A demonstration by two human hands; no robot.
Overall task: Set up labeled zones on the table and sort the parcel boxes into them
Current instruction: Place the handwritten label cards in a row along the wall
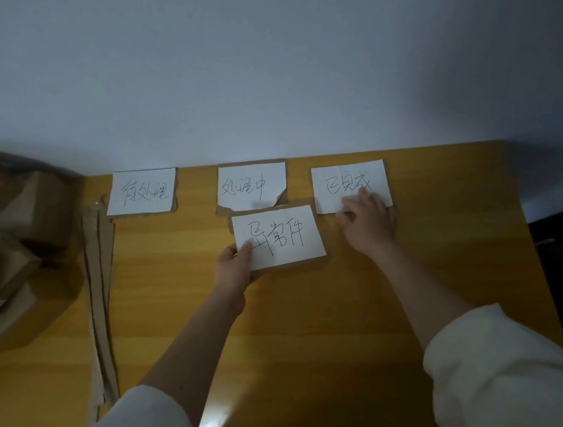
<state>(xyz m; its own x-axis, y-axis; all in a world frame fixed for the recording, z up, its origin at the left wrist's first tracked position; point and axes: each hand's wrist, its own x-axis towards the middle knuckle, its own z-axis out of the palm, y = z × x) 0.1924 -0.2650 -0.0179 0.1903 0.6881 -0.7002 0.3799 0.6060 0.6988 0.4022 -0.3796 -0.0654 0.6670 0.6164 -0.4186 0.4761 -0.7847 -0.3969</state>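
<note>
On the table (pixel 317 313), left hand (pixel 235 269) pinching label card (pixel 279 237), right hand (pixel 368 220) flat, boxes (pixel 7 239) cropped

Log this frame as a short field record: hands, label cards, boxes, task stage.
left hand: pinches the fourth label card, held over the table
right hand: fingers resting on the right label card
cards laid by the wall: left label card, middle label card
parcel boxes: stacked far left, unsorted
stage: labels being placed

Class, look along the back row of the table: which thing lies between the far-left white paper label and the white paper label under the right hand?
The white paper label with the torn lower edge, on brown cardboard, in the head view.
</note>
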